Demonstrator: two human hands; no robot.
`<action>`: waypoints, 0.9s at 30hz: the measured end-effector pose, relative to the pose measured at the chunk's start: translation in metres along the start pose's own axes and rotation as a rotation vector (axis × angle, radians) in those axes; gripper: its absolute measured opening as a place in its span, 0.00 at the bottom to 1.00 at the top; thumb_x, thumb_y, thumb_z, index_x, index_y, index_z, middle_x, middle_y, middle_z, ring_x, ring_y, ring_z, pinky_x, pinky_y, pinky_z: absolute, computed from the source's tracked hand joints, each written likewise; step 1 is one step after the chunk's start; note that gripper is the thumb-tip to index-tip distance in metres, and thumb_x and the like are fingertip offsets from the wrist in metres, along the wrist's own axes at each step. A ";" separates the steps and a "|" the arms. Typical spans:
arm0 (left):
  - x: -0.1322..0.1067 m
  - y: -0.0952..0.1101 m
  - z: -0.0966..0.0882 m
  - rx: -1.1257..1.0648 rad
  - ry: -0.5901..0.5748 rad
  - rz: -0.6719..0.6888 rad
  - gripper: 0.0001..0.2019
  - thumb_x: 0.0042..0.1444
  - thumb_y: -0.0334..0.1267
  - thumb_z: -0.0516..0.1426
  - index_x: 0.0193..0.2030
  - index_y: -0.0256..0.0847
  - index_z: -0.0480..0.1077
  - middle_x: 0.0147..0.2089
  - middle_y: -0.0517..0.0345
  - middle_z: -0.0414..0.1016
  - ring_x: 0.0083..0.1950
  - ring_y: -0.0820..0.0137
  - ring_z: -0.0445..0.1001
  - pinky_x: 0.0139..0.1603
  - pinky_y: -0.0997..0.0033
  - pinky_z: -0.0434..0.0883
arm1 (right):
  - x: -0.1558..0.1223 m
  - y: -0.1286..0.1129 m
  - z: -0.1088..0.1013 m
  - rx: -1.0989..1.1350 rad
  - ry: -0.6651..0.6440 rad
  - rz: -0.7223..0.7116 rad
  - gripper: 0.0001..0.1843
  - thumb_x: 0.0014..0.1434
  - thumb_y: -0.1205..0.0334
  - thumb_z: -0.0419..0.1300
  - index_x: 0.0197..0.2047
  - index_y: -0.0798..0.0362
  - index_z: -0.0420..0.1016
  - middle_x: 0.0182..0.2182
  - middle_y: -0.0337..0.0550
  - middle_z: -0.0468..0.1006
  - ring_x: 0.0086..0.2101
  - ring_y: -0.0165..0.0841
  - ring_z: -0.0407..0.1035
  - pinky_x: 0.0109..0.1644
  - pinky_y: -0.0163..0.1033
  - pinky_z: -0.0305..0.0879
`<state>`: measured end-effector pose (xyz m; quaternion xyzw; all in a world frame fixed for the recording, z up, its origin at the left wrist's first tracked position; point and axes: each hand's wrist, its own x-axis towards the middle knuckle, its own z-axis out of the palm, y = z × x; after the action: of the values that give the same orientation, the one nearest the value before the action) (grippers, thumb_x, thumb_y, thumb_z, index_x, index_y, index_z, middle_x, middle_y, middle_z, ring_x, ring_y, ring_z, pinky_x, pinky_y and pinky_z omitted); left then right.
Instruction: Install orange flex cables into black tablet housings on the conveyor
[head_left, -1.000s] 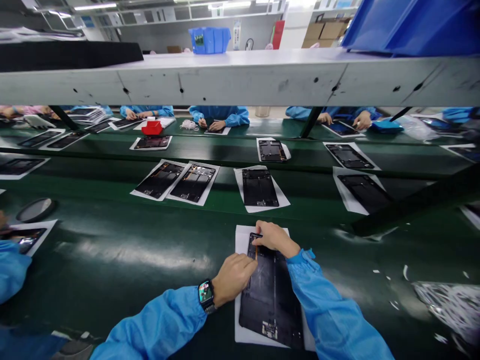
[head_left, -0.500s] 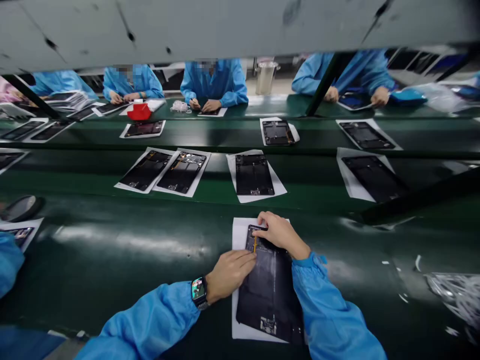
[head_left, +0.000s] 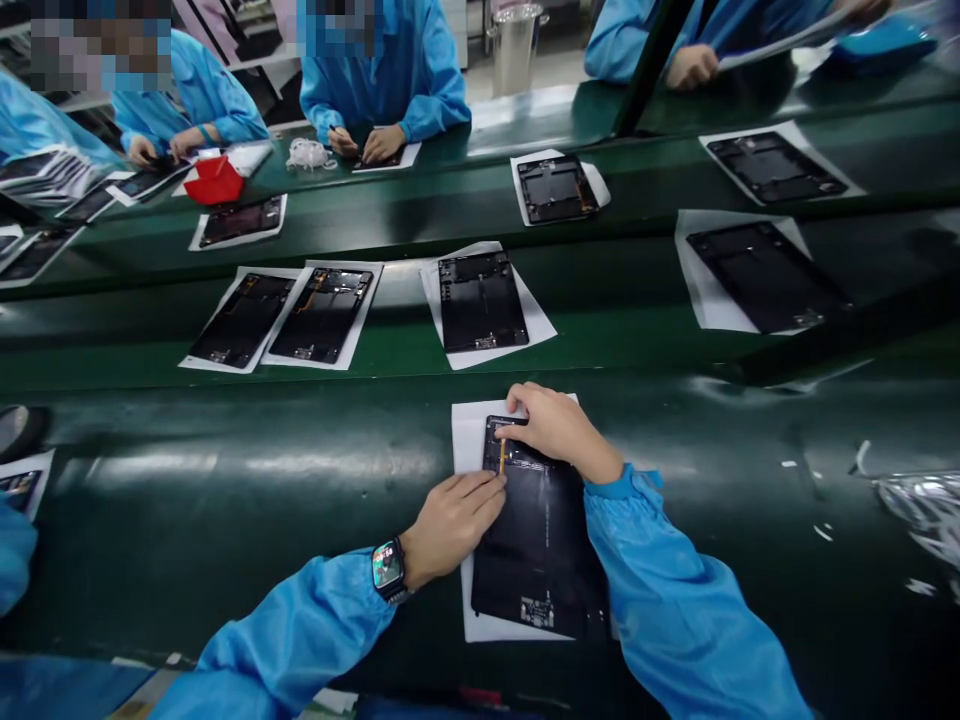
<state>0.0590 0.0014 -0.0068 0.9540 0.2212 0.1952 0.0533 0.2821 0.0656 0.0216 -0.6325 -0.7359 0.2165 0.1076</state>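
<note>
Table (head_left: 247, 530) beneath panel (head_left: 525, 545) | strip (head_left: 502, 455) at panel's upper left | left hand (head_left: 454, 525) slants over panel's left edge, fingers (head_left: 486, 488) together at strip, grip unclear | right hand (head_left: 561, 430) arches over panel's top, fingers parted

We hold both forearms (head_left: 300, 622) slanted inward. Our left hand (head_left: 454, 522) points forward, back upward, fingers close together; our right hand (head_left: 561, 430), farther out, points leftward, index finger curled, thumb extended.
</note>
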 end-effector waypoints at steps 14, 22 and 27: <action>0.006 -0.008 -0.019 -0.188 -0.078 -0.034 0.14 0.68 0.37 0.50 0.54 0.36 0.69 0.62 0.46 0.68 0.61 0.64 0.69 0.60 0.61 0.71 | -0.021 -0.014 -0.030 0.066 0.011 -0.040 0.11 0.64 0.73 0.50 0.43 0.52 0.72 0.40 0.44 0.73 0.38 0.34 0.70 0.39 0.36 0.58; 0.005 -0.012 -0.028 -0.185 -0.206 0.056 0.14 0.65 0.33 0.51 0.54 0.34 0.69 0.66 0.42 0.62 0.68 0.57 0.60 0.65 0.54 0.66 | -0.080 -0.043 -0.037 0.127 0.003 0.004 0.08 0.65 0.59 0.57 0.33 0.48 0.71 0.26 0.38 0.76 0.28 0.35 0.70 0.32 0.38 0.57; -0.011 -0.015 -0.030 -0.336 -0.102 -0.037 0.17 0.64 0.36 0.52 0.59 0.35 0.65 0.69 0.42 0.57 0.70 0.60 0.57 0.68 0.55 0.62 | -0.109 -0.047 0.000 0.182 -0.020 -0.005 0.04 0.67 0.61 0.51 0.39 0.47 0.65 0.30 0.39 0.75 0.30 0.37 0.71 0.32 0.38 0.58</action>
<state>0.0320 0.0109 0.0140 0.9361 0.1998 0.1798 0.2269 0.2599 -0.0462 0.0560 -0.6161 -0.7156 0.2889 0.1577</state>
